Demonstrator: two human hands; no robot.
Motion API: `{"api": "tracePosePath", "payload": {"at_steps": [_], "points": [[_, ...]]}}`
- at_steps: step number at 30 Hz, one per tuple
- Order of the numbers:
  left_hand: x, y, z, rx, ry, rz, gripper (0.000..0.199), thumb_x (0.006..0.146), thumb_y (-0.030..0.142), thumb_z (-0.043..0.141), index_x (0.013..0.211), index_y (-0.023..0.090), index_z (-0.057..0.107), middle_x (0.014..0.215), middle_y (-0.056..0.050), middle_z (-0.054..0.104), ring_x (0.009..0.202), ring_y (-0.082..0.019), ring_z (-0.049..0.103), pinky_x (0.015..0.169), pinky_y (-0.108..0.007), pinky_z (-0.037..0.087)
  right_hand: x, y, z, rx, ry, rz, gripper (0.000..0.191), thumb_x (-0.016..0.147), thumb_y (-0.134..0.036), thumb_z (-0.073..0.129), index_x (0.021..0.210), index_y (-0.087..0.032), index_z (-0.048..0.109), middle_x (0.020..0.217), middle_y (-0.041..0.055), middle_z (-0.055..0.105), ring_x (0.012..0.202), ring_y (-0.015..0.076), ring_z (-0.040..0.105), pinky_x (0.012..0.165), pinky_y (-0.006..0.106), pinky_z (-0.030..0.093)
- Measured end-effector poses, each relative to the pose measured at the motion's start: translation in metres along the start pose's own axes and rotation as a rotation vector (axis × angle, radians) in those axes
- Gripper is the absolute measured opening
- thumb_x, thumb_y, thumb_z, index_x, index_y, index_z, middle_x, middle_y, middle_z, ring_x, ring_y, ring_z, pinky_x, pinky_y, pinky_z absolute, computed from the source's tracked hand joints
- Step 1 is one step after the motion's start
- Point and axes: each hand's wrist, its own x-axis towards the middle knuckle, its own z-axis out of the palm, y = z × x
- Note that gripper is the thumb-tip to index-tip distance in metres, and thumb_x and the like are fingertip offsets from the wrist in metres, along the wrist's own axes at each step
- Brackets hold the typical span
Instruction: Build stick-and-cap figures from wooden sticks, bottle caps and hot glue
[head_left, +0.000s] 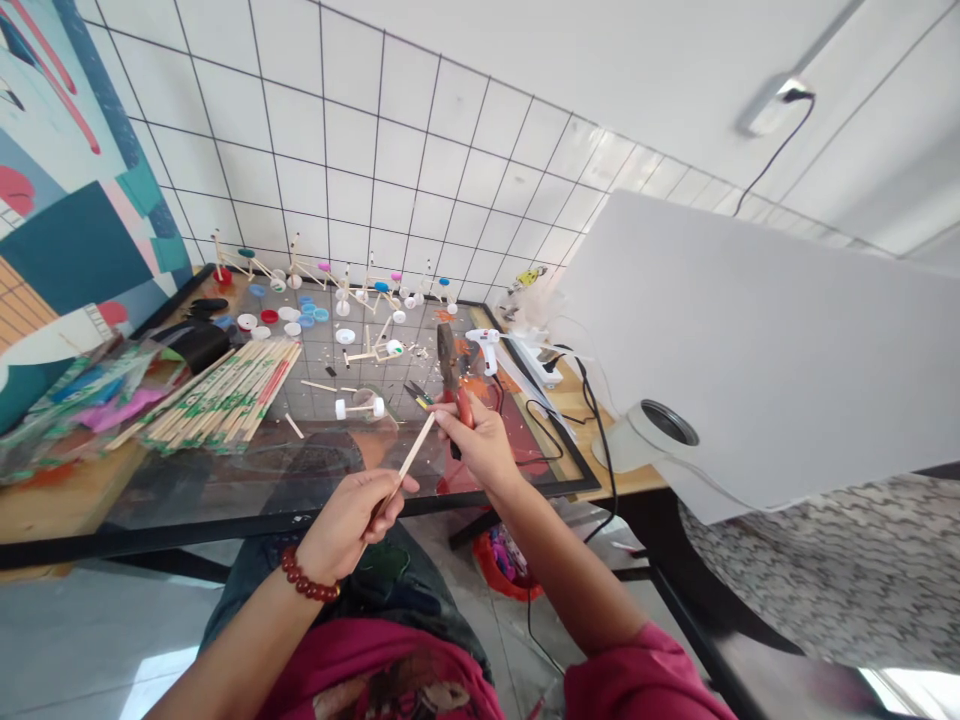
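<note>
Two bare hands occupy the lower centre of the frame. We see the left hand, with a bead bracelet at its wrist, its grip curled firmly around a pale wooden stick; the stick slants up and right toward the centre. At the centre we find the right hand, its grip wrapped about the red handles of the pliers, whose head points to the top of the frame; we cannot tell how far the jaws stand apart. The stick's upper end lies at the right thumb and forefinger.

On the desk we note, at centre left, a spread of wrapped chopsticks, and right of it a short rod with white ends. Farther up stand small stick models, near loose blue caps. Right of the pliers we observe a white glue gun and a power strip.
</note>
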Motion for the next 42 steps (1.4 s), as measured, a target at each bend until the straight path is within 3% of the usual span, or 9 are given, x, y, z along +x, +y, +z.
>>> {"api": "tracePosePath", "payload": {"at_steps": [3, 6, 11, 15, 22, 26, 30, 35, 42], "points": [[0.001, -0.001, 0.002, -0.016, 0.007, 0.006, 0.049, 0.063, 0.057, 0.08, 0.082, 0.012, 0.073, 0.054, 0.006, 0.048, 0.045, -0.004, 0.03, 0.046, -0.021, 0.012, -0.001, -0.002, -0.002, -0.069, 0.005, -0.047, 0.03, 0.075, -0.052, 0.086, 0.086, -0.025, 0.089, 0.106, 0.0084, 0.072, 0.084, 0.0205, 0.067, 0.069, 0.033, 0.058], [0.002, 0.0, 0.0, -0.035, 0.025, 0.04, 0.05, 0.063, 0.057, 0.082, 0.082, 0.012, 0.074, 0.054, 0.006, 0.046, 0.045, -0.004, 0.028, 0.047, -0.021, 0.012, -0.001, -0.004, -0.009, -0.027, 0.002, 0.0, 0.039, 0.073, -0.057, 0.089, 0.097, -0.026, 0.089, 0.116, 0.0091, 0.075, 0.092, 0.0242, 0.069, 0.076, 0.037, 0.06], [0.004, 0.006, -0.009, -0.056, 0.049, 0.112, 0.049, 0.066, 0.055, 0.084, 0.084, 0.011, 0.075, 0.055, 0.006, 0.046, 0.046, -0.003, 0.027, 0.047, -0.021, 0.012, -0.008, -0.01, -0.027, 0.132, -0.144, 0.247, 0.051, 0.064, -0.052, 0.098, 0.107, -0.024, 0.088, 0.106, 0.0077, 0.083, 0.099, 0.028, 0.074, 0.094, 0.044, 0.059], [0.004, 0.012, -0.015, -0.071, 0.071, 0.155, 0.046, 0.068, 0.053, 0.084, 0.085, 0.011, 0.075, 0.056, 0.006, 0.046, 0.047, -0.004, 0.028, 0.047, -0.021, 0.013, -0.026, -0.012, -0.032, 0.227, -0.261, 0.425, 0.052, 0.058, -0.044, 0.103, 0.104, -0.024, 0.089, 0.107, 0.0083, 0.085, 0.108, 0.0295, 0.075, 0.096, 0.042, 0.059], [0.006, 0.018, -0.016, -0.08, 0.118, 0.193, 0.047, 0.065, 0.056, 0.082, 0.081, 0.013, 0.072, 0.056, 0.006, 0.046, 0.047, -0.004, 0.028, 0.047, -0.02, 0.014, -0.046, -0.012, -0.026, 0.247, -0.343, 0.421, 0.055, 0.06, -0.049, 0.103, 0.109, -0.027, 0.089, 0.12, 0.0093, 0.083, 0.124, 0.0321, 0.071, 0.099, 0.044, 0.059], [0.003, 0.017, -0.016, -0.044, 0.148, 0.217, 0.049, 0.065, 0.059, 0.081, 0.081, 0.013, 0.073, 0.056, 0.005, 0.046, 0.047, -0.005, 0.028, 0.047, -0.022, 0.013, -0.043, -0.016, -0.019, 0.309, -0.292, 0.464, 0.058, 0.059, -0.05, 0.104, 0.108, -0.024, 0.088, 0.111, 0.0105, 0.084, 0.105, 0.0275, 0.075, 0.087, 0.038, 0.061], [-0.004, 0.01, -0.009, 0.045, 0.177, 0.242, 0.05, 0.067, 0.062, 0.08, 0.078, 0.014, 0.072, 0.055, 0.004, 0.047, 0.048, -0.006, 0.029, 0.049, -0.024, 0.014, -0.029, -0.016, -0.006, 0.288, -0.088, 0.371, 0.051, 0.057, -0.052, 0.103, 0.095, -0.021, 0.087, 0.095, 0.0068, 0.08, 0.067, 0.0142, 0.066, 0.064, 0.03, 0.054], [-0.013, 0.001, 0.001, 0.16, 0.141, 0.242, 0.052, 0.07, 0.065, 0.078, 0.078, 0.014, 0.075, 0.056, 0.002, 0.047, 0.051, -0.009, 0.033, 0.052, -0.026, 0.016, -0.014, -0.018, 0.004, 0.251, -0.003, 0.243, 0.046, 0.055, -0.049, 0.103, 0.083, -0.018, 0.083, 0.095, 0.0057, 0.078, 0.061, 0.0098, 0.058, 0.06, 0.028, 0.049], [-0.017, 0.0, 0.003, 0.161, 0.085, 0.21, 0.054, 0.07, 0.068, 0.081, 0.075, 0.016, 0.073, 0.058, 0.002, 0.047, 0.052, -0.009, 0.034, 0.053, -0.026, 0.017, -0.016, -0.027, 0.001, 0.258, -0.038, 0.18, 0.038, 0.058, -0.048, 0.1, 0.071, -0.02, 0.078, 0.11, 0.0077, 0.078, 0.06, 0.0086, 0.057, 0.059, 0.028, 0.048]]}}
